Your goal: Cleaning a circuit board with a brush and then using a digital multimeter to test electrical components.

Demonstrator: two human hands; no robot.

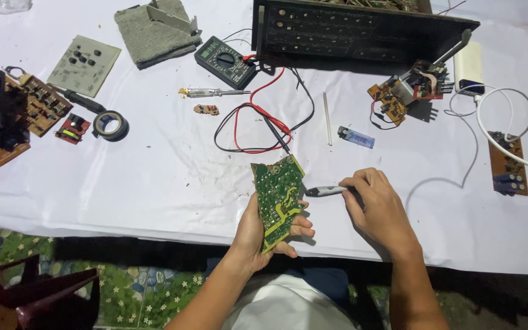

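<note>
Your left hand (258, 235) has its grip closed around a green circuit board (278, 200), thumb on one long edge and fingers curled under the other, holding it upright and slightly tilted just above the near edge of the worktop (154, 177). Your right hand (377, 205) is clenched on a small grey-handled tool (325, 191); its dark tip points left and sits just beside the board's right edge, though you cannot tell from here whether it touches.

Beyond the board, red and black test leads (258, 125) loop across the middle of the worktop and run up to a dark multimeter (225, 61) near the far edge. A thin white stick (327, 119) and a blue lighter (355, 137) lie just past your right hand. A large dark chassis (362, 30) fills the far edge, with a small orange board assembly (407, 88) at its right end. A white cable (496, 131) curves along the right edge beside a brown board (508, 165).

Toward the left edge lie a roll of black tape (110, 126), a screwdriver (80, 99) and more boards. The near-left stretch of white cloth, left of your left hand, is open room, speckled with small debris.
</note>
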